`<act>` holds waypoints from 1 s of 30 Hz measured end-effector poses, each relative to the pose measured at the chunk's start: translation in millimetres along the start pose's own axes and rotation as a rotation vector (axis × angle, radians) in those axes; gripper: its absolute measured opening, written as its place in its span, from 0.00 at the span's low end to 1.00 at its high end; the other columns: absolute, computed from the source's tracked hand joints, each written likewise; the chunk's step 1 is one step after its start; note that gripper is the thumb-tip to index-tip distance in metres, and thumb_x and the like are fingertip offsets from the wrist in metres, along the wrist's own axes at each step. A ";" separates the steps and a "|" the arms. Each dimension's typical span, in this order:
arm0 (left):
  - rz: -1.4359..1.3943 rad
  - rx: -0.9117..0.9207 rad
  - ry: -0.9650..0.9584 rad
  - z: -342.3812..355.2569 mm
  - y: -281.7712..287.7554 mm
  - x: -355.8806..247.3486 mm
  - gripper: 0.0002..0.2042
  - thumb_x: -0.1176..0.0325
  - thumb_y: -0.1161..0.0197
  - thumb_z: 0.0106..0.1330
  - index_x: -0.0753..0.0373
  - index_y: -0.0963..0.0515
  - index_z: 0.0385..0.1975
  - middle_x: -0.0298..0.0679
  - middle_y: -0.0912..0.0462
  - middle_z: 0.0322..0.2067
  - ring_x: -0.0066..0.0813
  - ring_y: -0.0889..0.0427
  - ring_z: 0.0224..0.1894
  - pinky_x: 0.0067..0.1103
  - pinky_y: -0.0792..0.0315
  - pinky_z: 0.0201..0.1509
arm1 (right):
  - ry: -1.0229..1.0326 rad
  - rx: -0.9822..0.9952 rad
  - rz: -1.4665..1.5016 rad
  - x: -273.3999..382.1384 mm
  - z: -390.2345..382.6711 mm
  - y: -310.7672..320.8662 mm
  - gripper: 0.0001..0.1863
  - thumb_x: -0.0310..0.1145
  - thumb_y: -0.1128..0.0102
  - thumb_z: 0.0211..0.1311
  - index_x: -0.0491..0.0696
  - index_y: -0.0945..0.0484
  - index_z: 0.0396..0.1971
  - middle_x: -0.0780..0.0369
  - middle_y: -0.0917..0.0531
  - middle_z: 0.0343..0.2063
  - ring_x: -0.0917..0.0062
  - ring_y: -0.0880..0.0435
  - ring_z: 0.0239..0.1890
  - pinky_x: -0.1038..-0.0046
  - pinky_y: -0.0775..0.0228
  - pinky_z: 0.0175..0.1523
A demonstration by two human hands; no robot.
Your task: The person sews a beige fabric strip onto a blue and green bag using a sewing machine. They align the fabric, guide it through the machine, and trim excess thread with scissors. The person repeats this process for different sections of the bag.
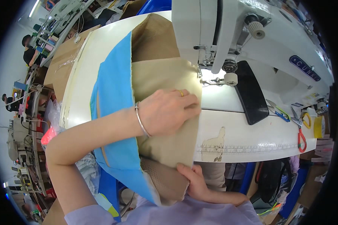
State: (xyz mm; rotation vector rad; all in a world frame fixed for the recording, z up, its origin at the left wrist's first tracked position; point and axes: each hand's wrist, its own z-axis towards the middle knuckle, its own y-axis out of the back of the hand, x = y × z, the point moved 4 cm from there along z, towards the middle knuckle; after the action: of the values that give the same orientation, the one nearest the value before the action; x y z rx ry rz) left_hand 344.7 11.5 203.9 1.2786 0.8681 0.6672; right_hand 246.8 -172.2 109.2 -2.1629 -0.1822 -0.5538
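A beige fabric piece lies on the white sewing table, its right edge running up beside the needle area of a white sewing machine. It joins a bright blue panel on the left and brown textured mesh at the far end. More brown mesh hangs over the near table edge. My left hand presses on the beige fabric with its fingers bent and together near the right edge; the fingertips are partly hidden. Lower down, my right hand grips the fabric's near corner between thumb and fingers.
A black flat panel lies right of the needle. Farther right are snips, red-handled scissors and a yellow tape roll. A ruler strip runs along the front edge. Cardboard adjoins the table's left side.
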 end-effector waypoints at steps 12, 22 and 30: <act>0.044 -0.124 -0.037 13.2 -1.4 38.1 0.20 0.75 0.40 0.58 0.60 0.22 0.53 0.40 0.20 0.54 0.40 0.17 0.48 0.34 0.23 0.50 | 0.176 0.072 -0.237 -1.0 -1.5 -3.7 0.21 0.38 0.37 0.72 0.38 0.23 0.56 0.60 0.17 0.49 0.83 0.20 0.49 0.77 0.26 0.53; -0.019 -0.542 0.190 -84.9 83.3 24.1 0.12 0.77 0.38 0.62 0.62 0.17 0.45 0.42 0.16 0.41 0.39 0.16 0.41 0.26 0.22 0.45 | 0.621 0.013 -1.291 41.5 -31.6 2.6 0.11 0.35 0.32 0.63 0.42 0.15 0.32 0.61 0.16 0.22 0.66 0.16 0.25 0.67 0.26 0.32; -0.790 -0.522 1.015 -241.0 75.2 -23.5 0.07 0.72 0.36 0.67 0.67 0.14 0.39 0.40 0.17 0.27 0.20 0.20 0.28 0.21 0.29 0.30 | 1.190 0.008 -1.687 94.3 -28.9 -75.8 0.21 0.40 0.23 0.42 0.45 0.16 0.36 0.57 0.17 0.38 0.59 0.20 0.40 0.63 0.28 0.45</act>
State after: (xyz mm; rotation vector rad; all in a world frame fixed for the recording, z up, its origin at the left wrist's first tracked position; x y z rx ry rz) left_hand 131.3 133.0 266.9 -0.0077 1.7380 0.8016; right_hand 297.0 -155.1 221.7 -0.8334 -1.2729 -2.5018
